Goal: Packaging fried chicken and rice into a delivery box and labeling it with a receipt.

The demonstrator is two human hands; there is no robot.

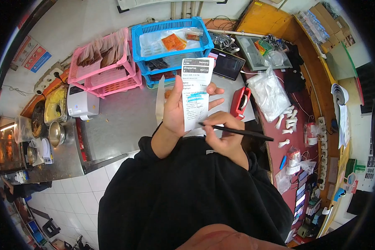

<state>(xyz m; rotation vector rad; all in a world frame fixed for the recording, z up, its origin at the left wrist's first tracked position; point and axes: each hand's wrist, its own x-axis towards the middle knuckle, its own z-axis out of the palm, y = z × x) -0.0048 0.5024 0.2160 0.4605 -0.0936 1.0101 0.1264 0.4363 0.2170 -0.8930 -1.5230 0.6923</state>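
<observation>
A long paper receipt (193, 111) lies upright in my left hand (175, 109), its thumb on the left edge and its fingers showing at the right. Printed lines, blue highlighter marks and pen strokes cover parts of it. My right hand (226, 134) grips a black pen (250, 132), the tip at the lower right part of the receipt. Behind the receipt stands a blue plastic basket (175, 56) with an orange-red packet (174, 42) in it. A red tape dispenser (240, 102) sits to the right, beyond my right hand.
Pink stacked baskets (104, 76) with many packets and a white label printer (82, 101) stand left on the metal counter (112, 125). A tablet (226, 64), white plastic bags (268, 93) and a side table (273, 147) are at the right. Another person (28, 190) is at the far left.
</observation>
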